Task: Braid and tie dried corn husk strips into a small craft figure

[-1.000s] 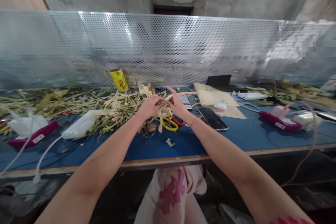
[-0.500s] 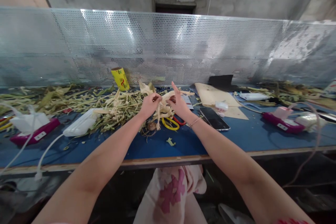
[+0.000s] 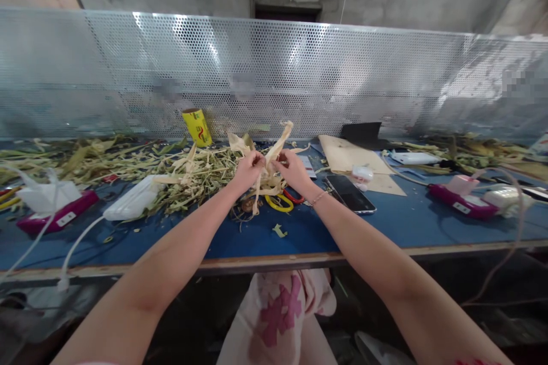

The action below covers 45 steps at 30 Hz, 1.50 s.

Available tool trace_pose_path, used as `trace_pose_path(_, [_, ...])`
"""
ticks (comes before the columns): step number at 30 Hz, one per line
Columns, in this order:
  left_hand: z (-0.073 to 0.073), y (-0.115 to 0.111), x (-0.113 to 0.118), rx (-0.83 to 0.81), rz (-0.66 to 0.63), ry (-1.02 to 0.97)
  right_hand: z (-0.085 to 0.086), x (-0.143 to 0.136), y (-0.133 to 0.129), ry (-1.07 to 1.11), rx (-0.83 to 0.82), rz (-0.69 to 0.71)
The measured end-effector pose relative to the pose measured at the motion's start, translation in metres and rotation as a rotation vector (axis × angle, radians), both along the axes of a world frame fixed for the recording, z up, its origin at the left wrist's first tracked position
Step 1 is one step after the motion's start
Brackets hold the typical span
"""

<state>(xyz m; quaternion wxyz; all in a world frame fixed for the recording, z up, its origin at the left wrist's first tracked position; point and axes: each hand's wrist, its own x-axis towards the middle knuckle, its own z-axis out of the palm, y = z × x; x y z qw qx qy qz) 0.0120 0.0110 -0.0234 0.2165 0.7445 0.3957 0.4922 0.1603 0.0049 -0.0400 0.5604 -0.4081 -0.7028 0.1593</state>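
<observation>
Between my two hands is a pale, dry corn husk point(image 3: 280, 140), its strips pointing upward and hanging down. My left hand point(image 3: 250, 168) pinches it from the left with curled fingers. From the right, my right hand point(image 3: 294, 170) grips it between thumb and fingers. Below the hands lie scissors with yellow and red handles point(image 3: 279, 203), their blades hidden under the husk strips. A small brown tangle of fibres point(image 3: 248, 205) sits by the scissors. Left of my hands spreads a heap of dried husk scraps point(image 3: 201, 174).
A yellow roll point(image 3: 197, 127) stands by the perforated screen point(image 3: 265, 80). To the right lie a phone point(image 3: 350, 193) and cardboard point(image 3: 346, 154). Purple power strips point(image 3: 60, 214) with cables sit at both sides, and a white power bank point(image 3: 135, 199) lies left. A small green scrap point(image 3: 279, 231) rests near the edge.
The husk strip that lay sideways to the right now stands up between my hands. My right index finger, raised before, has curled down onto the husk.
</observation>
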Motion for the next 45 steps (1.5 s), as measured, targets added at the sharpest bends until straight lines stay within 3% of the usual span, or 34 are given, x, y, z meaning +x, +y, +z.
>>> trace_pose_path(4, [0.002,-0.008,0.004,-0.013,-0.089,0.049,0.002,0.000,-0.004,-0.138,-0.018,-0.061])
trace_pose_path(9, [0.003,-0.004,0.000,0.011,-0.072,0.026,0.005,0.000,-0.007,-0.086,-0.089,-0.086])
trace_pose_path(14, [-0.002,0.006,-0.003,-0.077,-0.038,-0.168,0.007,0.002,-0.004,0.074,-0.149,0.017])
trace_pose_path(21, [-0.003,0.008,0.001,-0.226,-0.006,-0.404,0.008,0.004,-0.005,0.069,-0.164,-0.065])
trace_pose_path(28, [-0.004,0.011,-0.002,-0.199,-0.015,-0.310,0.006,0.003,0.000,0.078,-0.143,-0.007])
trace_pose_path(34, [0.006,-0.007,0.001,-0.089,-0.105,-0.068,0.007,0.000,-0.002,0.143,-0.144,0.063])
trace_pose_path(38, [0.009,-0.016,0.006,-0.033,-0.069,0.083,0.008,0.000,-0.007,0.088,-0.147,0.084])
trace_pose_path(45, [0.006,-0.008,0.003,-0.042,-0.018,0.031,0.009,0.001,-0.005,0.163,-0.194,0.071])
